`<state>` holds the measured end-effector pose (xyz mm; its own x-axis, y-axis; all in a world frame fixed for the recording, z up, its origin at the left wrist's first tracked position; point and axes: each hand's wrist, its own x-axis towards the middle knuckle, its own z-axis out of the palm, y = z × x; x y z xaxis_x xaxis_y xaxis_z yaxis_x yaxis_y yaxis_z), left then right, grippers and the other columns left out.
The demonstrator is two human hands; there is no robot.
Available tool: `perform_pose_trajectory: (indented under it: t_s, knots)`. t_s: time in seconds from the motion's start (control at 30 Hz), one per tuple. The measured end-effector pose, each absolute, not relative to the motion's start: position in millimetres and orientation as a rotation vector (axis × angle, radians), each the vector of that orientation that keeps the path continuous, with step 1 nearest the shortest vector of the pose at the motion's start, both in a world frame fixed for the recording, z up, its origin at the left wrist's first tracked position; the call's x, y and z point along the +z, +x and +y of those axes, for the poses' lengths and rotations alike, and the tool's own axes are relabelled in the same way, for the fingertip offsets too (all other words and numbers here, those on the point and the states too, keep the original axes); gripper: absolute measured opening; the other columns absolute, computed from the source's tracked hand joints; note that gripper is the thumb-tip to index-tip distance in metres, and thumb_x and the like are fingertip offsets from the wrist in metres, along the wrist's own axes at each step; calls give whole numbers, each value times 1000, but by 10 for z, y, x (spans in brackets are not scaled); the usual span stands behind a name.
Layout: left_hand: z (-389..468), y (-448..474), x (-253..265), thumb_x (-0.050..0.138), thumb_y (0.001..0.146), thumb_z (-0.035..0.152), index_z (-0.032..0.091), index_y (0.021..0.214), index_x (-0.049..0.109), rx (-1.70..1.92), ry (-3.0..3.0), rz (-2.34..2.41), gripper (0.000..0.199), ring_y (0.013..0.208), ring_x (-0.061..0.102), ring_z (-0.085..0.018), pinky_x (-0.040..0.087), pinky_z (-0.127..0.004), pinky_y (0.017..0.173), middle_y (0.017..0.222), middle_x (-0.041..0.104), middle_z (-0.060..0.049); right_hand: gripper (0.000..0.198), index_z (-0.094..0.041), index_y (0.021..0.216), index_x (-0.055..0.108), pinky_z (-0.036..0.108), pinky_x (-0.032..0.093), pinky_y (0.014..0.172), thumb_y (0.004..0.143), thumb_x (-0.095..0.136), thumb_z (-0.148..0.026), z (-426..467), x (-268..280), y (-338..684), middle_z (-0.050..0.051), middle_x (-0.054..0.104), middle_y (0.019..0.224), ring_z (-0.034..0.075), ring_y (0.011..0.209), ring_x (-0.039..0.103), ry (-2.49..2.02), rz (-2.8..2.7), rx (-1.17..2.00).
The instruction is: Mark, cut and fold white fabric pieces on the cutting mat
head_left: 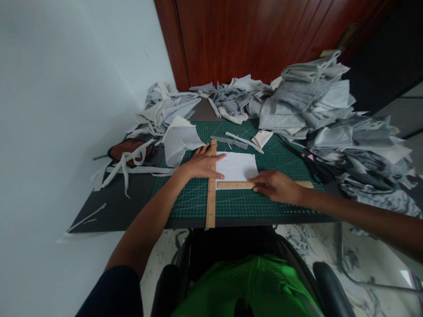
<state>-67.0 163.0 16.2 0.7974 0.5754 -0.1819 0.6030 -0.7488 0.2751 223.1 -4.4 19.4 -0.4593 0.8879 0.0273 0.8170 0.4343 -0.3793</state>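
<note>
Across 1 wooden ruler (211, 200), left hand (202, 164) palm-down, wide-splayed.

A reddish-brown wooden door (238, 44) stands behind the table (132, 213). To the left of this door there is a white wall (76, 97). Just before the door lies a heap of grey scraps (234, 99), and before its right part, a high pile of folded cloth (304, 97). Farther from the door, toward the right, lie black scissors (312, 167).
</note>
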Motion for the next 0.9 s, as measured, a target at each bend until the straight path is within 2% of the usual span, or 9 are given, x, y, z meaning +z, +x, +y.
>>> perform_pose_trajectory:
  t_s: [0.3,0.53,0.7,0.8,0.9]
  knots:
    - [1620,-678,162,56,74,87,41,160,23,-137,2667,888,103,154,-11,-44,0,-59,124,171,-9,3,21,-21,105,77,33,53,74,91,63,-29,-30,213,2161,7,79,96,24,83,73,-1605,-2312,595]
    - [1611,-680,156,57,74,87,42,160,25,-99,2686,884,102,155,-9,-43,1,-58,124,171,-5,1,20,-21,101,75,33,52,74,94,59,-31,34,307,2080,6,79,94,23,82,72,-1631,-2353,562]
    - [1591,-683,185,58,74,86,41,160,23,-95,2660,890,103,155,-10,-44,2,-60,124,171,-4,1,17,-22,100,74,32,50,69,90,64,-32,-34,281,2051,5,78,90,22,76,71,-1638,-2295,602]
    - [1590,-686,207,56,78,84,38,161,21,-94,2645,895,102,155,-9,-43,3,-59,124,171,-4,-2,18,-21,98,74,31,47,64,90,64,-33,-75,296,2036,4,76,85,21,72,68,-1636,-2278,620]
    - [1608,-710,216,57,80,82,31,164,12,-65,2611,891,108,155,-9,-40,5,-56,125,171,-7,-7,23,-19,101,73,30,43,61,91,62,-36,-49,358,1991,4,73,79,20,67,64,-1614,-2236,625]
